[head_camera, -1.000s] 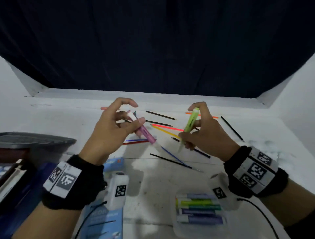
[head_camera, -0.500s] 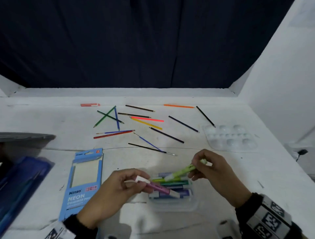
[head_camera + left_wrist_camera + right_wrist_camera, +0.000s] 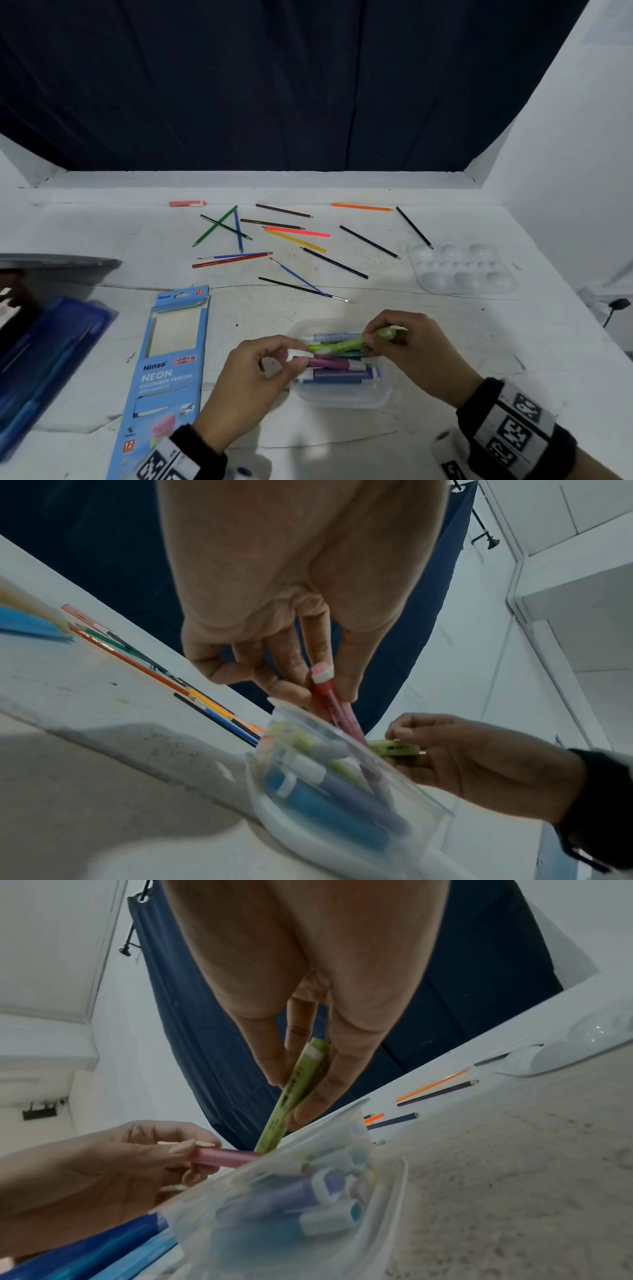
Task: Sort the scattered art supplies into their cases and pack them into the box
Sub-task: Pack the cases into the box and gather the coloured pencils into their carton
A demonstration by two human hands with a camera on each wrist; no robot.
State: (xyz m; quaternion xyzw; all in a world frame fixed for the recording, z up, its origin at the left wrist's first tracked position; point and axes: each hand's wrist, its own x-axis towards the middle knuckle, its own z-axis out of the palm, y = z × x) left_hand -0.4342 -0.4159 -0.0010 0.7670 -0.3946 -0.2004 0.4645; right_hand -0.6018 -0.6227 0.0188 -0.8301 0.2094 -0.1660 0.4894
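Note:
A clear plastic case (image 3: pixel 342 397) (image 3: pixel 342 837) (image 3: pixel 387 1185) near the table's front holds several markers. My left hand (image 3: pixel 274 359) (image 3: pixel 329 693) pinches a pink marker (image 3: pixel 325 361) (image 3: pixel 334 704) (image 3: pixel 222 1158) by its end, the rest lying over the case. My right hand (image 3: pixel 373 342) (image 3: pixel 298 1096) pinches a green marker (image 3: pixel 346 344) (image 3: pixel 291 1093) (image 3: pixel 394 748), its tip down among the markers. Coloured pencils (image 3: pixel 298 233) and thin brushes (image 3: pixel 305 286) lie scattered farther back. An empty blue pencil carton (image 3: pixel 168 377) lies left of the case.
A white paint palette (image 3: pixel 462 269) sits at the right. A dark box with a grey lid (image 3: pixel 58 262) and a blue case (image 3: pixel 51 359) are at the left edge. A small pink eraser-like piece (image 3: pixel 186 204) lies far back. White walls close in both sides.
Both hands came down from over the scattered pencils to the clear case, carrying the pink and green markers, and now hold them against the markers inside.

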